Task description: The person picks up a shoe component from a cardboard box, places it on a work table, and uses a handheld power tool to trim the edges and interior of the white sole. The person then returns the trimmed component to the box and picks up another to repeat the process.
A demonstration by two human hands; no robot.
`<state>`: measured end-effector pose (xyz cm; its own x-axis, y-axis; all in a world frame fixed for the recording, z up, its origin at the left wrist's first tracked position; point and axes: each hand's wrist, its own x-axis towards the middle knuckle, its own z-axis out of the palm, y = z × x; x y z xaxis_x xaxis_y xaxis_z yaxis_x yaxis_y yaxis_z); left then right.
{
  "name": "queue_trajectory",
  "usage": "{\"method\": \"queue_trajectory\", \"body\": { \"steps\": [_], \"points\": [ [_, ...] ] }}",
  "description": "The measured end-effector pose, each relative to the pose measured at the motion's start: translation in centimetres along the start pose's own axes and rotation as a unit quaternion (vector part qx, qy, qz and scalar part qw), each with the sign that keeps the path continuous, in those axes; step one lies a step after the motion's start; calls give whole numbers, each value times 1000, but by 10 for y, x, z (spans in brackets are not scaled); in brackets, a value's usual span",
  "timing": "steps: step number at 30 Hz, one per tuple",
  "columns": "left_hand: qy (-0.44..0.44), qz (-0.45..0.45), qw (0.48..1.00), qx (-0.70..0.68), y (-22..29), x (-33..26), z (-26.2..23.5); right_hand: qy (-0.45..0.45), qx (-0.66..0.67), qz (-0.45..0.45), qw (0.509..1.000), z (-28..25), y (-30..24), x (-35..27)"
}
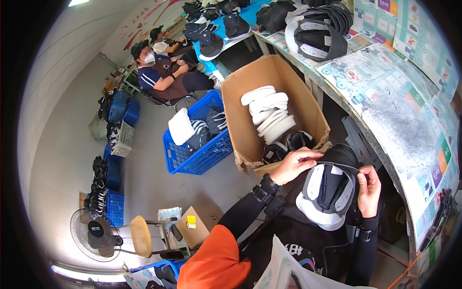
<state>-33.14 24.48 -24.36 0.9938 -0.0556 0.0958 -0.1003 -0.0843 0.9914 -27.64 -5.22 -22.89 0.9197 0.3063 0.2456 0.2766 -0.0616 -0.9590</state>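
A dark cap (331, 185) with a pale brim is held between my two hands above my lap. Its inside faces up, showing a grey inner band and white lining patches, and the brim points toward my body. My left hand (299, 165) pinches the far left part of the band between thumb and fingers. On the right side, my right hand (369, 192) grips the cap's edge with thumb and fingertips. Just beyond my left hand stands an open cardboard box (230, 113) holding white curved pieces (272, 113) and dark caps (275, 152).
A paper-covered worktable (385, 96) curves along my right, bearing stacked caps (317, 36). A blue basket (199, 168) holds striped dark pieces beside the box. A masked co-worker (161, 77) sits beyond it. A fan (96, 233) and a wooden chair (140, 236) stand at left.
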Motion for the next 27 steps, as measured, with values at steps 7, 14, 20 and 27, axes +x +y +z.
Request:
{"method": "queue_trajectory", "body": {
  "steps": [7,14,20,27],
  "points": [
    [137,6,987,85,-40,-11,28,-23,-78,-33,996,9,-10,-12],
    [71,-195,958,-200,-40,-24,23,-102,116,152,976,-10,7,-17],
    [16,-188,965,-183,-13,-38,24,-99,318,322,886,-18,15,-26],
    [9,-146,989,-14,-6,-40,29,-73,177,280,941,-18,10,-40]
  ]
}}
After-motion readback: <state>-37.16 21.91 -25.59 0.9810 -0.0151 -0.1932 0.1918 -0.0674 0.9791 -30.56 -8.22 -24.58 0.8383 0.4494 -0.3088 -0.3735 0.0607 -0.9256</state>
